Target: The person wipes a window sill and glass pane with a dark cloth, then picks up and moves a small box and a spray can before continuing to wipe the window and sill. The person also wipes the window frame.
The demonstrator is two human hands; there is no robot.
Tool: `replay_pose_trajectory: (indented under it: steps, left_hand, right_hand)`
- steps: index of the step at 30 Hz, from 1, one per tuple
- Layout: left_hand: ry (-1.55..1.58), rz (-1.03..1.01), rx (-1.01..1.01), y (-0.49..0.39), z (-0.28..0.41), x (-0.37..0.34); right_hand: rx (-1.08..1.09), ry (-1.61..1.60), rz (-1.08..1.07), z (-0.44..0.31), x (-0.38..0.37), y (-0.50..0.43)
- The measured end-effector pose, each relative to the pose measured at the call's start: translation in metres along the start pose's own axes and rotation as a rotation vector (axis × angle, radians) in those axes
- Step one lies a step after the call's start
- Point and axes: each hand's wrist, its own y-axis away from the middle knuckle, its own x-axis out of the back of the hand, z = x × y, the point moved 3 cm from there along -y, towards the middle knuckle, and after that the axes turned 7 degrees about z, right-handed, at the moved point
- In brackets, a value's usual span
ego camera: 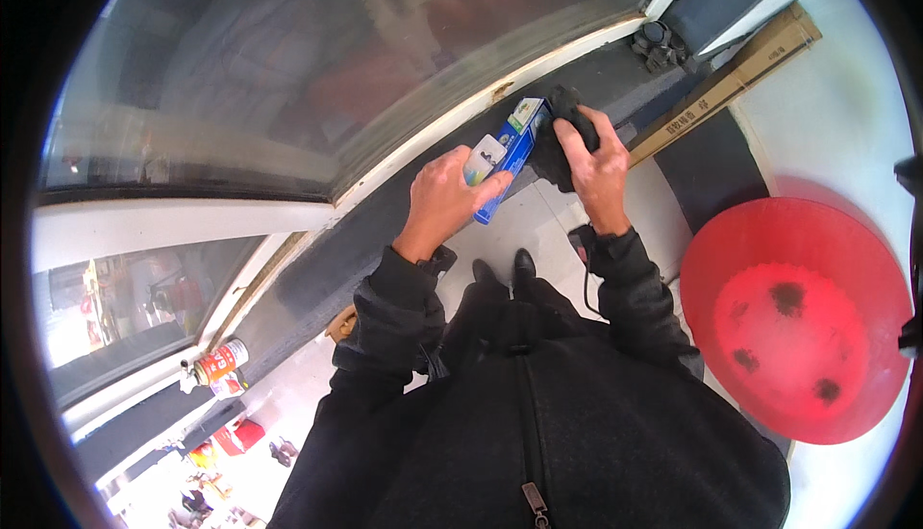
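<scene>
My left hand (447, 197) grips a slim blue carton (513, 157) together with a small clear-and-white package (484, 157), which lies against the carton near my thumb. Both bear printing. A crumpled black cloth (559, 157) is in my right hand (602, 165), with the fingers bent over its upper part. The cloth is right beside the carton's upper end; whether they touch, I cannot tell. Both hands are over the inner edge of a dark window sill (375, 222), under a large glass pane (274, 89).
A large red plastic tub (793, 240) with dark spots stands at right. A long cardboard box (721, 89) leans near the sill's end, beside a dark object (657, 44). On the lower-left sill stands a gas canister (220, 362). Shoes (283, 451) and other items lie beyond.
</scene>
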Motion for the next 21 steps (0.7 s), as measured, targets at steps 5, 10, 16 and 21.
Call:
replay_pose_trajectory:
  steps: [5, 10, 16, 21]
  left_hand:
    - [0.099, 0.062, 0.06, 0.01, 0.005, 0.003]
    - [0.268, 0.039, 0.147, 0.024, 0.002, 0.02]
    - [0.569, -0.101, 0.271, 0.039, 0.005, 0.031]
    - [0.698, -0.11, 0.196, 0.042, 0.021, 0.031]
  right_hand:
    - [0.334, 0.199, -0.232, -0.018, -0.02, 0.017]
    - [0.179, -0.129, -0.525, -0.022, 0.01, 0.08]
    - [-0.383, -0.423, -0.176, -0.024, 0.043, 0.062]
    - [-0.272, -0.606, 0.008, -0.049, 0.027, 0.017]
